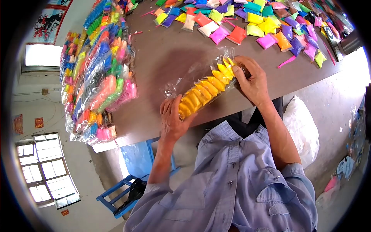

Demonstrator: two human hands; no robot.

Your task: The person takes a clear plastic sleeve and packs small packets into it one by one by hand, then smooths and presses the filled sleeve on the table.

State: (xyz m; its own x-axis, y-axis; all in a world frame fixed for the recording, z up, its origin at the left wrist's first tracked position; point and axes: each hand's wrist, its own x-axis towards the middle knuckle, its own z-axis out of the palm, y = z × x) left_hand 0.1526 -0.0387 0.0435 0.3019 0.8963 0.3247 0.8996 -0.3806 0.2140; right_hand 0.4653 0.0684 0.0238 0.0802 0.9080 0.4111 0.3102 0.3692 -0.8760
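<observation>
A clear plastic bag holding a row of several yellow packets (203,92) is stretched between my two hands, just over the brown table's front edge. My left hand (172,118) grips its lower left end, fingers behind and thumb below. At the upper right end, my right hand (252,79) pinches the bag with thumb and fingers beside the last yellow packets. Loose clear film sticks out past both ends of the row. The packets overlap one another like slices, and their contents cannot be made out.
Clear bags of multicoloured packets (100,77) are piled on the table's left. Loose coloured packets (266,25) and pink plastic sticks (286,62) spread over the far side. A blue stool (119,191) stands below left, a white sack (303,129) on the floor at right.
</observation>
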